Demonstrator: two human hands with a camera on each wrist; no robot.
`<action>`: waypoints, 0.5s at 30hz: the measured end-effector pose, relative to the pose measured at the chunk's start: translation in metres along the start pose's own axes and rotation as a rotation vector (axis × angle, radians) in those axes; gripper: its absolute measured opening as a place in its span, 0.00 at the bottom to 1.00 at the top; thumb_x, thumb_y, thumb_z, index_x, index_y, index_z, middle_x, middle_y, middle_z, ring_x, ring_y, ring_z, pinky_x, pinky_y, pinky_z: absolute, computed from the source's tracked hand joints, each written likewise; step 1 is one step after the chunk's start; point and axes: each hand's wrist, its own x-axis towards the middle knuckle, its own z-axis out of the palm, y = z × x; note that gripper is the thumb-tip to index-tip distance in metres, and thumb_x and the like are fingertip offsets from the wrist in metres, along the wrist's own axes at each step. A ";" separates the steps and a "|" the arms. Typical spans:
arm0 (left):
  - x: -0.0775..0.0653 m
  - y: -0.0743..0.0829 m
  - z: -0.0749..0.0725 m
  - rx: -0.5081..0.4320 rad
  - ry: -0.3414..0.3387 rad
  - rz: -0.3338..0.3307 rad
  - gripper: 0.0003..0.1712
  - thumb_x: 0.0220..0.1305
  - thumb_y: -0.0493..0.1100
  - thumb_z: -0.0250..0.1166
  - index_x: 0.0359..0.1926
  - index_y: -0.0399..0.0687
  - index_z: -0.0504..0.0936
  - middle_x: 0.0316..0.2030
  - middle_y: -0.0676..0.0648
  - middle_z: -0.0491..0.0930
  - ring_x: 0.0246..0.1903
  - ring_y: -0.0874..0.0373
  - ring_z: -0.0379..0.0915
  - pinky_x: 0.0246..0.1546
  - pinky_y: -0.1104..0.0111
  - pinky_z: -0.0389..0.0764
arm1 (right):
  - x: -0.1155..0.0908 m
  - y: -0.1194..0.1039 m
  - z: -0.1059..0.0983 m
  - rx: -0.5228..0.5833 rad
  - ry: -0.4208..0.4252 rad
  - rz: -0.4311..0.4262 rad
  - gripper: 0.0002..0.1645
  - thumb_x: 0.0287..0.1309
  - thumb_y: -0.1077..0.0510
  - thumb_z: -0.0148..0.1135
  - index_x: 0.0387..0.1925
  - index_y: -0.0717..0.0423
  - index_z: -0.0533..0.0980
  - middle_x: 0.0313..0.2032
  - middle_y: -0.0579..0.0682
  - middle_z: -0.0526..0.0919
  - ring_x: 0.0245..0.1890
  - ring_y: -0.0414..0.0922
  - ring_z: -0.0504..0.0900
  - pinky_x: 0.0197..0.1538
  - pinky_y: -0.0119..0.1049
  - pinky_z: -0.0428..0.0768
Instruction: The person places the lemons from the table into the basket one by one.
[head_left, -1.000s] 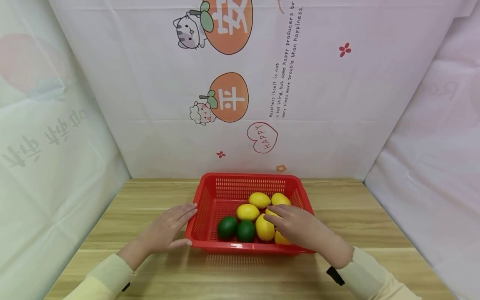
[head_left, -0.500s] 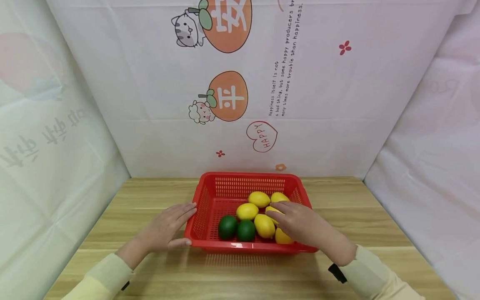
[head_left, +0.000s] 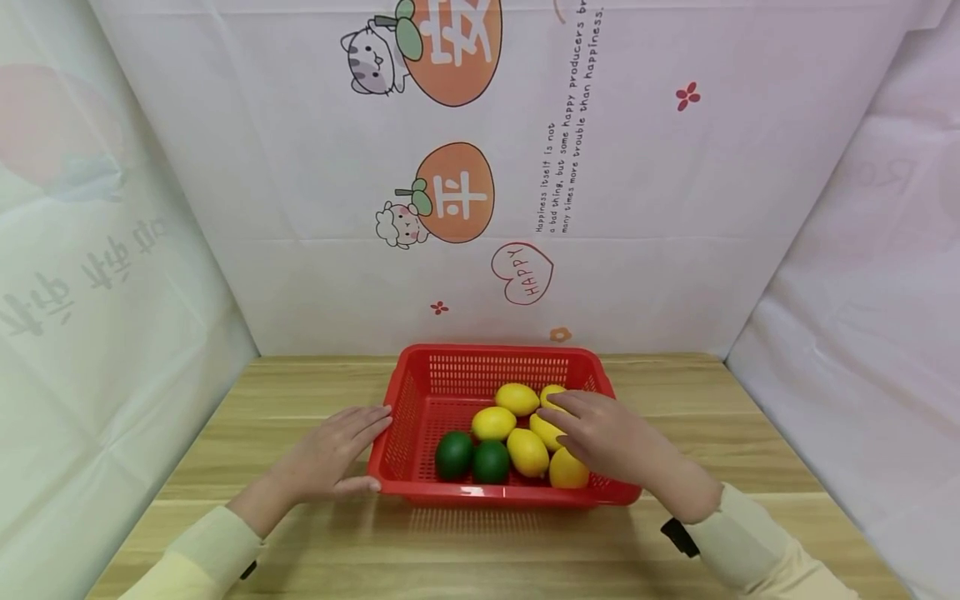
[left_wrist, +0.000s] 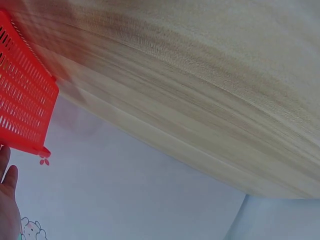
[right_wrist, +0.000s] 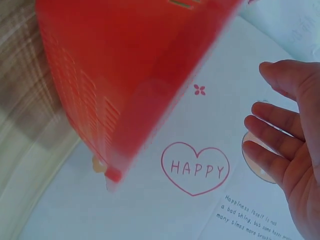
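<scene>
A red slotted plastic basket [head_left: 420, 490] holds several yellow lemons [head_left: 493, 424], two dark green round fruits [head_left: 454, 455] and an orange-yellow fruit [head_left: 569, 469] at its front right. My left hand [head_left: 322, 458] rests at the left rim, fingers and thumb extended. In the left wrist view, the left hand [left_wrist: 7, 210] shows only partly, close under the basket rim [left_wrist: 30, 146]. Above the basket's right side hovers my right hand [head_left: 615, 437], partly covering the lemons there. The right wrist view shows the right hand [right_wrist: 290, 145] with loosely bent fingers, nothing in them, apart from the basket [right_wrist: 100, 60].
The basket stands on a wood-grain table [head_left: 480, 558]. A white printed sheet [head_left: 630, 250] rises behind the table, with white sheets [head_left: 855, 333] along both sides. The basket floor [head_left: 446, 412] shows bare at its back left.
My right hand has drawn off the front lemon and shifted slightly right, uncovering more of the lemons and the orange-yellow fruit. That front lemon has tilted a little. My left hand stays at the rim.
</scene>
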 end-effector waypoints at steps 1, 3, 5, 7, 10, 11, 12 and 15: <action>0.000 0.000 0.000 0.001 -0.002 0.001 0.49 0.64 0.74 0.47 0.63 0.33 0.72 0.62 0.37 0.71 0.59 0.43 0.70 0.57 0.50 0.73 | 0.000 0.001 -0.001 0.004 0.010 0.001 0.32 0.45 0.57 0.78 0.53 0.53 0.76 0.49 0.55 0.82 0.48 0.51 0.82 0.48 0.45 0.82; 0.001 -0.001 -0.002 0.007 -0.001 0.005 0.49 0.64 0.74 0.47 0.62 0.33 0.72 0.62 0.37 0.71 0.59 0.43 0.70 0.57 0.50 0.73 | -0.001 0.004 -0.002 0.013 0.028 0.004 0.32 0.45 0.58 0.78 0.53 0.54 0.75 0.49 0.56 0.82 0.48 0.52 0.82 0.48 0.46 0.82; 0.001 -0.001 -0.003 0.011 0.009 0.012 0.49 0.65 0.73 0.48 0.62 0.32 0.73 0.61 0.36 0.72 0.59 0.43 0.70 0.57 0.49 0.73 | -0.001 0.007 -0.004 0.013 0.053 -0.002 0.32 0.45 0.58 0.78 0.53 0.55 0.76 0.48 0.56 0.82 0.47 0.52 0.82 0.47 0.46 0.83; 0.001 -0.002 -0.004 0.013 0.026 0.017 0.49 0.65 0.73 0.48 0.61 0.31 0.73 0.61 0.36 0.72 0.59 0.42 0.70 0.56 0.49 0.73 | -0.003 0.010 -0.005 0.013 0.085 -0.012 0.31 0.44 0.60 0.78 0.53 0.56 0.76 0.47 0.57 0.82 0.46 0.52 0.82 0.46 0.46 0.83; 0.001 -0.004 -0.005 0.025 0.058 0.027 0.48 0.66 0.72 0.47 0.59 0.30 0.74 0.59 0.36 0.73 0.58 0.42 0.70 0.56 0.48 0.73 | -0.005 0.016 -0.006 0.002 0.149 -0.039 0.31 0.42 0.62 0.78 0.52 0.60 0.78 0.46 0.58 0.82 0.45 0.53 0.83 0.44 0.46 0.83; 0.001 -0.005 -0.005 0.030 0.070 0.030 0.48 0.66 0.72 0.46 0.59 0.30 0.74 0.59 0.36 0.73 0.58 0.42 0.71 0.56 0.48 0.73 | -0.006 0.017 -0.007 0.000 0.172 -0.047 0.31 0.41 0.64 0.77 0.51 0.61 0.78 0.46 0.59 0.82 0.44 0.53 0.83 0.44 0.46 0.84; 0.000 -0.007 -0.005 0.035 0.086 0.035 0.48 0.66 0.72 0.46 0.59 0.30 0.74 0.59 0.35 0.74 0.57 0.42 0.71 0.55 0.47 0.73 | -0.007 0.019 -0.007 -0.006 0.190 -0.052 0.31 0.40 0.64 0.77 0.50 0.62 0.78 0.46 0.60 0.82 0.44 0.54 0.83 0.44 0.47 0.83; 0.000 -0.010 -0.005 0.041 0.133 0.045 0.48 0.67 0.72 0.45 0.59 0.28 0.73 0.57 0.35 0.74 0.56 0.42 0.72 0.54 0.46 0.74 | -0.010 0.023 -0.008 -0.022 0.226 -0.040 0.32 0.38 0.65 0.77 0.50 0.63 0.78 0.47 0.62 0.81 0.45 0.57 0.83 0.43 0.50 0.83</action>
